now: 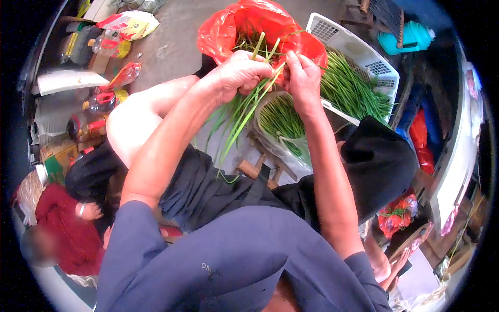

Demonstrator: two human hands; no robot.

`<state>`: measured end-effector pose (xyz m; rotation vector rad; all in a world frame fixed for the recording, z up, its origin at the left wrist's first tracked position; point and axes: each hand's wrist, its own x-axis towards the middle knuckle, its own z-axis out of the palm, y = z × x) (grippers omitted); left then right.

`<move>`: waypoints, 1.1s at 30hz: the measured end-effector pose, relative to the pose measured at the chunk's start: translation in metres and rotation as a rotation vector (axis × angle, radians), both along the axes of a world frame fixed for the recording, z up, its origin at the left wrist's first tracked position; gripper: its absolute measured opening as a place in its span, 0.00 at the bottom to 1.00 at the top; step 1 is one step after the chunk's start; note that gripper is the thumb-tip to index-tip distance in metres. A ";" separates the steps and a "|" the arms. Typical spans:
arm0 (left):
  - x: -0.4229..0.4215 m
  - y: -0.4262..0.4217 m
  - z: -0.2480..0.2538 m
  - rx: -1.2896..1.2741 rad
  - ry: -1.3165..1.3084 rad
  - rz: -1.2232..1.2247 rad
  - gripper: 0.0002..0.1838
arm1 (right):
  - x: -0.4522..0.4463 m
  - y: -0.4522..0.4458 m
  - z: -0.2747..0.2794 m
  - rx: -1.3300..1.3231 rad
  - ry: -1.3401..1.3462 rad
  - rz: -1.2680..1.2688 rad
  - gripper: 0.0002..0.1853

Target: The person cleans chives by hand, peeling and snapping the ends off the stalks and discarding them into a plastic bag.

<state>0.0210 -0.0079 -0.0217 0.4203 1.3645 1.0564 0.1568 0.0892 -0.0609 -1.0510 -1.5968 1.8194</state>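
Note:
My left hand is closed round a small bunch of long green chives. Their pale ends stick up past my fingers, and the leaves hang down over my lap. Close by on the right, my right hand pinches at a chive strand that runs toward the bunch; its exact grip is partly hidden. Both hands are over the near rim of a red plastic bag, which stands open with green and brownish scraps inside. Below my right hand, a clear plastic bag holds more chives.
A white plastic basket of chives stands at the right. Bottles and a yellow-and-white packet lie on the left. A person in a dark red top sits at lower left. A turquoise jug is at upper right.

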 end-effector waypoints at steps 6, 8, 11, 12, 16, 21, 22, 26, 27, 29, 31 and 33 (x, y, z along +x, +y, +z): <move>-0.013 -0.006 0.002 0.036 -0.063 0.049 0.06 | -0.016 0.004 0.006 -0.147 0.100 0.006 0.17; -0.015 -0.007 0.003 0.038 -0.077 0.053 0.06 | -0.018 0.004 0.006 -0.204 0.141 -0.009 0.16; -0.015 -0.008 0.005 0.026 -0.065 0.054 0.07 | -0.018 0.011 0.000 -0.228 0.188 -0.004 0.15; -0.016 -0.008 0.005 0.036 -0.081 0.050 0.07 | -0.018 0.012 0.000 -0.236 0.184 -0.014 0.13; -0.016 -0.009 0.005 0.057 -0.114 0.051 0.07 | -0.019 0.021 -0.005 -0.264 0.254 -0.113 0.13; -0.016 -0.010 0.007 0.123 -0.212 0.037 0.07 | -0.020 0.031 -0.014 -0.265 0.240 -0.198 0.12; -0.016 -0.009 0.008 0.140 -0.260 0.031 0.07 | -0.021 0.033 -0.018 -0.246 0.220 -0.213 0.11; -0.015 -0.008 0.004 0.157 -0.307 0.035 0.09 | -0.028 0.028 -0.027 -0.183 0.205 -0.198 0.11; -0.015 -0.007 0.005 0.169 -0.302 0.044 0.10 | -0.027 0.025 -0.030 -0.106 0.140 -0.163 0.16; -0.014 -0.006 0.006 0.183 -0.297 0.052 0.12 | -0.024 0.022 -0.034 -0.036 0.017 -0.051 0.13; -0.012 -0.005 0.008 0.146 -0.297 0.099 0.15 | -0.021 0.021 -0.036 -0.006 -0.049 -0.037 0.11; -0.013 -0.005 0.007 0.158 -0.294 0.097 0.16 | -0.014 0.020 -0.037 0.021 -0.121 -0.025 0.12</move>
